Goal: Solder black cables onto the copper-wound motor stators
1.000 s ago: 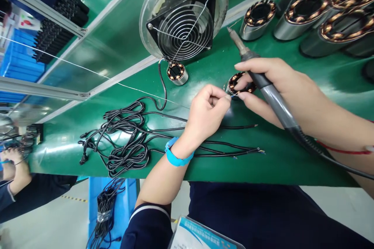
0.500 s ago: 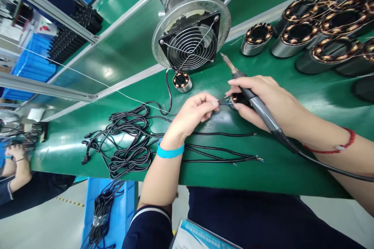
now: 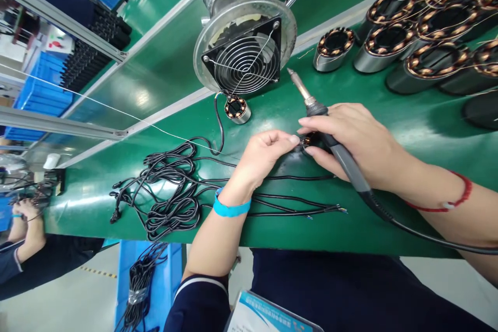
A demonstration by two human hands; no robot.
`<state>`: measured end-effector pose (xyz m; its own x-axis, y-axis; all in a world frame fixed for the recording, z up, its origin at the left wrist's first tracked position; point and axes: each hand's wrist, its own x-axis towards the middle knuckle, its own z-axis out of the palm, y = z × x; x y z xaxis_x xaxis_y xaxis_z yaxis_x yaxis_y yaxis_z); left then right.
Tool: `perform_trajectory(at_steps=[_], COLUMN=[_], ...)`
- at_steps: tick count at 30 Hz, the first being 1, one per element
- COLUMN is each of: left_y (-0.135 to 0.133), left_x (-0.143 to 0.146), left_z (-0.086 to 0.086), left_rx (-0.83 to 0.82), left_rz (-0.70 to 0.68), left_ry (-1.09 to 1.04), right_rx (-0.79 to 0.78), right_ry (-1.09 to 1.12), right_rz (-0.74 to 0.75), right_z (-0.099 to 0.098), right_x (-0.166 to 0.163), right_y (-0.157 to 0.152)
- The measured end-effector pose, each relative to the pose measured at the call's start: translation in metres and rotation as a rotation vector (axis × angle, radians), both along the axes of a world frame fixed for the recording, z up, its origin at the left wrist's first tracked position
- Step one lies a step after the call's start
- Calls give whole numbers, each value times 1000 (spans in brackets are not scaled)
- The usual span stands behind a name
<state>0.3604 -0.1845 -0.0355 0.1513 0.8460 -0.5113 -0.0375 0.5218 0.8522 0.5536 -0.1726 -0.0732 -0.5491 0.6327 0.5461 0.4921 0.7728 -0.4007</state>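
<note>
My left hand (image 3: 264, 158) is curled, its fingertips pinching thin wires at a small copper-wound stator (image 3: 309, 141) on the green belt (image 3: 350, 218). My right hand (image 3: 350, 140) grips a soldering iron (image 3: 311, 106) between its fingers, tip pointing up and away, while its fingertips rest on the same stator, which is mostly hidden by both hands. A blue band circles my left wrist.
A fume fan (image 3: 245, 52) with a ribbed hose stands behind the hands, a second small stator (image 3: 236, 109) at its foot. Larger stators (image 3: 412, 36) crowd the far right. Black cables (image 3: 167, 192) lie tangled at left. Another person's hands (image 3: 23, 215) work at far left.
Both hands have closed in together over the small stator, hiding more of it. The soldering iron's tip now stands a little more upright. The view has shifted slightly.
</note>
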Motion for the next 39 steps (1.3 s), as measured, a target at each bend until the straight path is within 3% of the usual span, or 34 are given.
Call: perform_trajectory(at_steps=[5,9,14,21,27,31,35,39], left_y=[1,-1,0,11,30,37,44,89], left_x=[-11,-2,-5,-53,-51,-57,-95,-138], left_z=[-2,-7,-3,23,33,35,43,49], left_rx=[-18,51,309,375,182,143,92,78], left_rz=[-186,-276,-115,110,-189,-233,-216,-98], left_ry=[-35,48,386,893,1151,1205,1252,1317], right_rx=[42,18,-6,-13,105,129,105,-29], right_ry=[86,174,215,320,325,339,363,322], right_rz=[-66,-139,-141,-160,-80,-63,-79,-69], right_z=[-1,-3,1,12,23,32,34,14], right_x=[-7,-18,-18,10,6,7,12,9], right_y=[-2,-4,-5,-3,-7,-7,-3,-7])
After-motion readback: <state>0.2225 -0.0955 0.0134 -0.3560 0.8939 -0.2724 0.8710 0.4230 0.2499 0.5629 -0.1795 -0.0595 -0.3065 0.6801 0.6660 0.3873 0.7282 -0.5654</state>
